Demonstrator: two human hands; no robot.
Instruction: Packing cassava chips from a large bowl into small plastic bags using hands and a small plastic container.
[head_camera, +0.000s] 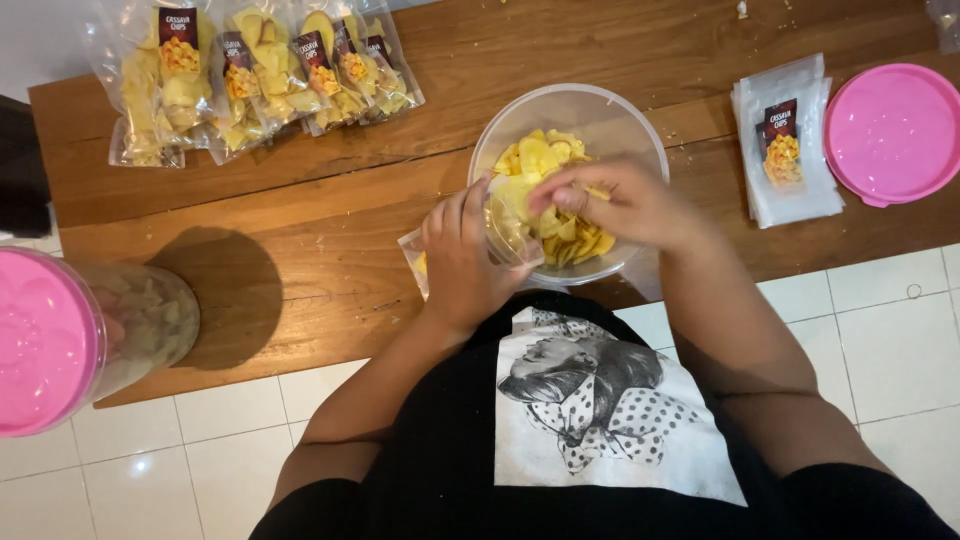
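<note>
I'm seeing a clear plastic bowl (600, 115) sitting just above the middle of the frame, at the wooden table's near edge, upright and part-filled with thin yellow chips (540, 160). The chips are lying loosely heaped, some flat, some tilted against the wall. Touching the bowl's lower left side, a small clear plastic pouch (505, 225) is being held open-mouthed and tilted toward the bowl; a few yellow chips are showing inside it, and its bottom corner is poking out at left.
</note>
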